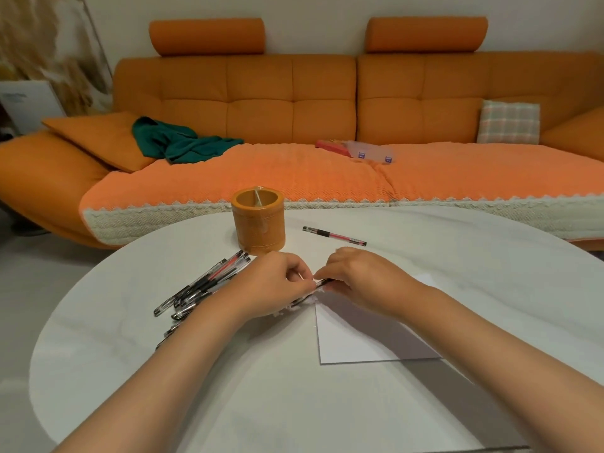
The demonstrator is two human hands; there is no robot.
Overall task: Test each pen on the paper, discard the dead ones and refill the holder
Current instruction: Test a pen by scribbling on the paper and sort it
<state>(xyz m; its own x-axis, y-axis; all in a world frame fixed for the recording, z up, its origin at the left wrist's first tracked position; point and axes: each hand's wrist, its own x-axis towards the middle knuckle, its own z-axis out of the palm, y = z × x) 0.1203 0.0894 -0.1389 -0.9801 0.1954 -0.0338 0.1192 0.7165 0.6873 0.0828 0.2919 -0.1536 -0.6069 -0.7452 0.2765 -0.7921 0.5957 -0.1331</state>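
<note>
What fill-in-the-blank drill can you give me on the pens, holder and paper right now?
1. The left hand and right hand together grip one ____ by the far corner of the paper.
2. The pile of pens lies on the ____ side of the paper.
3. The holder is coloured ____.
4. A single pen lies to the ____ of the holder.

Missing words: pen; left; orange; right.
</note>
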